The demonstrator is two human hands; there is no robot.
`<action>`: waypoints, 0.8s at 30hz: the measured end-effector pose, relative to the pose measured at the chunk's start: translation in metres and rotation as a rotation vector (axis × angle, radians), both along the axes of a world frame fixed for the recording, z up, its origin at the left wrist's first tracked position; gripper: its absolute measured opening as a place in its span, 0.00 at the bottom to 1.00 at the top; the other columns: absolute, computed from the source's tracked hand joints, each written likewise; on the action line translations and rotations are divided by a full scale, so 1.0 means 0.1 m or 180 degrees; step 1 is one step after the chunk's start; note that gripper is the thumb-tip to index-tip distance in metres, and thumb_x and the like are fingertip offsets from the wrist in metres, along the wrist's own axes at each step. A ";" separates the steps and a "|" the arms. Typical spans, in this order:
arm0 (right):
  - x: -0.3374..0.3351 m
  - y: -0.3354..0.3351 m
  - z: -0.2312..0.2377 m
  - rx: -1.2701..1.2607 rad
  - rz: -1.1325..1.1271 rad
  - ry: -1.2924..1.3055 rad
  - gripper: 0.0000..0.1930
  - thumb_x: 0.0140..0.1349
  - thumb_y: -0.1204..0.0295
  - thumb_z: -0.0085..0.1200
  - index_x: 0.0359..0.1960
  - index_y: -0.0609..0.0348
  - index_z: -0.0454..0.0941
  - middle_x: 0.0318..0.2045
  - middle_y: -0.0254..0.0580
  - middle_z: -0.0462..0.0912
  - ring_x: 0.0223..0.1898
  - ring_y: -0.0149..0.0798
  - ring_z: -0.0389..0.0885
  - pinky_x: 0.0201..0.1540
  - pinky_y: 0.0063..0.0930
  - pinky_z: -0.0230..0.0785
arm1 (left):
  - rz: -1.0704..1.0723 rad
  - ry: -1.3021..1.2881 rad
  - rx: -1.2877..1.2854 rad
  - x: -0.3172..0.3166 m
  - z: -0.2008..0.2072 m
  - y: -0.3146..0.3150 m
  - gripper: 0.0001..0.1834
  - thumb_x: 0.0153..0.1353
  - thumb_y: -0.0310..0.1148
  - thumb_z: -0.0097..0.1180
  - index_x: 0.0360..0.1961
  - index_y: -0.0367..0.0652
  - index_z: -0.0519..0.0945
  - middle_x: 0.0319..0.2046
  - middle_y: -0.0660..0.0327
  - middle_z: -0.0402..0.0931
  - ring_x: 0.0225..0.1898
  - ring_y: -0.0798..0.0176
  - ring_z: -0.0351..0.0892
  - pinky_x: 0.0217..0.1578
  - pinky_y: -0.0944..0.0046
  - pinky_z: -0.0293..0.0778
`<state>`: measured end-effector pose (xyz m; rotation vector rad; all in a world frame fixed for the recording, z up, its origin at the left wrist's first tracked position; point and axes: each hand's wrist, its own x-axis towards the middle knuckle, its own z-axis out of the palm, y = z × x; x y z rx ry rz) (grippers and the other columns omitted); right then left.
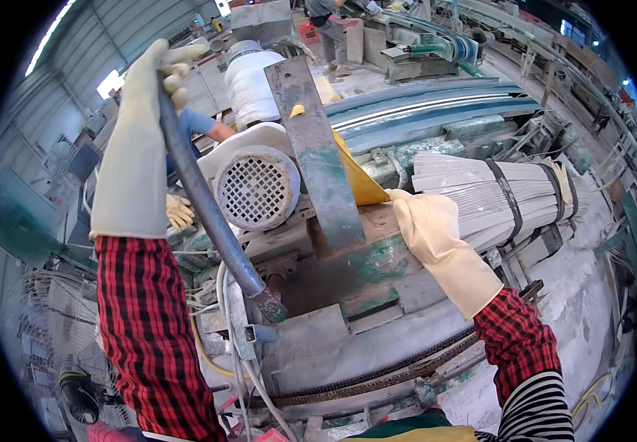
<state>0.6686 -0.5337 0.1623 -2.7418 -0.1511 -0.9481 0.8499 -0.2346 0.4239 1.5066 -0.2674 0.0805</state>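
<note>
My left hand [158,81], in a long cream rubber glove, is raised high at the upper left. Its fingers wrap round the top of a dark metal pipe [204,191], which slants down to a rusty joint on the machine. My right hand [434,230], gloved alike, is closed at the tip of a yellow sheet [363,177] that comes out from behind an upright steel plate [318,151]. Its fingertips seem to pinch that corner. Left of the plate sits a motor with a round grille cover [257,188].
Strapped grey strips [499,199] lie in a bundle to the right of my right hand. Behind the motor, a co-worker's arm [212,129] and yellow-gloved hand [180,211] show. A chain [377,376] runs along the near side, with loose cables [237,353] at its left. A blue conveyor [436,103] lies beyond.
</note>
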 end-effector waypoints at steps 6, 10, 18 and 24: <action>0.04 0.22 0.11 0.0179 0.0325 -0.0085 0.11 0.71 0.65 0.44 0.36 0.51 0.78 0.20 0.43 0.80 0.23 0.52 0.80 0.29 0.48 0.70 | 0.0301 -0.0319 0.1234 -0.18 0.26 -0.30 0.26 0.72 0.47 0.48 0.47 0.30 0.83 0.17 0.69 0.63 0.15 0.76 0.59 0.13 0.71 0.63; 0.03 0.00 0.06 0.0157 0.0093 0.0090 0.11 0.71 0.64 0.43 0.36 0.50 0.78 0.19 0.44 0.80 0.25 0.53 0.80 0.29 0.49 0.69 | 0.0108 -0.0448 0.1407 -0.12 0.04 -1.13 0.27 0.74 0.47 0.45 0.46 0.29 0.82 0.13 0.70 0.56 0.11 0.74 0.51 0.13 0.69 0.50; 0.04 0.28 0.00 0.0158 0.0408 0.0190 0.14 0.72 0.62 0.41 0.34 0.51 0.78 0.20 0.45 0.82 0.25 0.56 0.81 0.31 0.52 0.71 | 0.0615 -0.0558 0.3473 -0.90 -0.17 -1.78 0.22 0.72 0.45 0.43 0.44 0.41 0.85 0.35 0.60 0.75 0.32 0.61 0.75 0.32 0.57 0.75; -0.03 -0.11 -0.08 0.0040 0.0051 0.0359 0.17 0.72 0.58 0.42 0.39 0.54 0.81 0.29 0.45 0.84 0.34 0.50 0.82 0.39 0.45 0.72 | -0.0480 -0.0978 0.4277 -1.85 -0.76 -2.71 0.18 0.62 0.36 0.52 0.51 0.48 0.85 0.51 0.54 0.83 0.53 0.48 0.83 0.51 0.49 0.78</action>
